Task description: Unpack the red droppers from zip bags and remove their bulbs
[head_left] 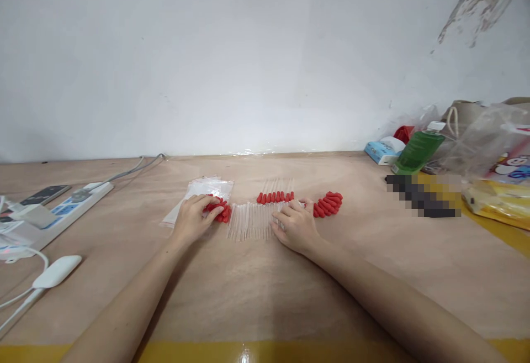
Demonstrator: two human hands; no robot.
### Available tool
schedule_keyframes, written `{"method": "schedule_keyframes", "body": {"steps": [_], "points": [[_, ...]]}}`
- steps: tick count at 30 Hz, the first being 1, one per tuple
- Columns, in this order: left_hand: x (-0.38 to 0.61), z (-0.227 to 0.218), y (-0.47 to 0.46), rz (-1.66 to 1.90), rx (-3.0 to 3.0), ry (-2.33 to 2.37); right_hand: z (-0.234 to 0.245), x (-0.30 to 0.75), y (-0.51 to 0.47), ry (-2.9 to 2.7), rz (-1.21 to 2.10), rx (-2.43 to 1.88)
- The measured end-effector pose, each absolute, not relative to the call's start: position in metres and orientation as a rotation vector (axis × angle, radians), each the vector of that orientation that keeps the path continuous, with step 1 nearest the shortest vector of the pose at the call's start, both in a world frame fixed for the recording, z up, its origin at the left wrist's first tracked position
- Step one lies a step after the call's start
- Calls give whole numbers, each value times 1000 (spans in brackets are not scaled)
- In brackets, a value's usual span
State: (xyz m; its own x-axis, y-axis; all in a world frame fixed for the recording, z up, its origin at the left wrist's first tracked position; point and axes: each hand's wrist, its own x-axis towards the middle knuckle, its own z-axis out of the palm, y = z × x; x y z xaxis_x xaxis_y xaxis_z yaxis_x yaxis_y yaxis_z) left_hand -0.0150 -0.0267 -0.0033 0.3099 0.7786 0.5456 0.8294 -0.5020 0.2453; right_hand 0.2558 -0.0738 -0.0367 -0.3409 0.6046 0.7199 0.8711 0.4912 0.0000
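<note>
Side by side on the table lies a row of thin clear glass dropper tubes (pixel 248 222). My left hand (pixel 192 216) is at a pile of red rubber bulbs (pixel 223 211), its thumb and fingers closed around a bulb there. At the right end of the row, my right hand (pixel 297 224) has bent fingers over the tubes; its fingertips look closed on a glass tube, partly hidden. Behind the row, several droppers with red bulbs fitted (pixel 275 197) lie with their tips toward the wall. More loose red bulbs (pixel 328 204) form a cluster beyond my right hand.
Clear plastic bags (pixel 211 187) lie behind my left hand. At left are a power strip (pixel 78 205), a phone (pixel 47 193) and a white corded device (pixel 58 272). A tissue box (pixel 379 153), green bottle (pixel 420 150) and yellow packet (pixel 503 200) stand at right.
</note>
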Motion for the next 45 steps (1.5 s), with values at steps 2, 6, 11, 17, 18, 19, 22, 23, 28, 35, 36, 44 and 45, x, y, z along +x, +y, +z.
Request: {"method": "schedule_keyframes", "body": {"steps": [2,6,11,17,18,19,22,23,28,35,36,44,45], "points": [[-16,-3,-29,-995,-2464,-1507,-37,256,-75,-2082,-487,-1226],[-10,2,-36,-1084,-2401,-1462,-39,258,-76,-2091,-448,-1244],[26,7,-35,-898,-2520,-1389,-39,259,-76,-2131,-379,-1261],[81,7,-9,-598,-2761,-1309,-35,268,-82,-2204,-283,-1272],[88,6,-3,-558,-2797,-1314,-34,270,-82,-2224,-268,-1269],[92,4,3,-526,-2827,-1323,-34,273,-83,-2243,-258,-1262],[100,1,16,-465,-2876,-1353,-33,278,-82,-2287,-258,-1230],[101,0,18,-451,-2884,-1366,-33,280,-81,-2298,-267,-1219],[99,-1,26,-413,-2893,-1435,-34,284,-77,-2337,-305,-1179],[101,-6,30,-472,-2872,-1549,-34,283,-78,-2287,-309,-1130],[101,-6,30,-490,-2865,-1564,-34,283,-78,-2270,-306,-1122],[102,-11,23,-707,-2829,-1619,-34,281,-79,-2205,-312,-1085],[102,-12,22,-749,-2811,-1639,-34,281,-79,-2197,-324,-1087]]}}
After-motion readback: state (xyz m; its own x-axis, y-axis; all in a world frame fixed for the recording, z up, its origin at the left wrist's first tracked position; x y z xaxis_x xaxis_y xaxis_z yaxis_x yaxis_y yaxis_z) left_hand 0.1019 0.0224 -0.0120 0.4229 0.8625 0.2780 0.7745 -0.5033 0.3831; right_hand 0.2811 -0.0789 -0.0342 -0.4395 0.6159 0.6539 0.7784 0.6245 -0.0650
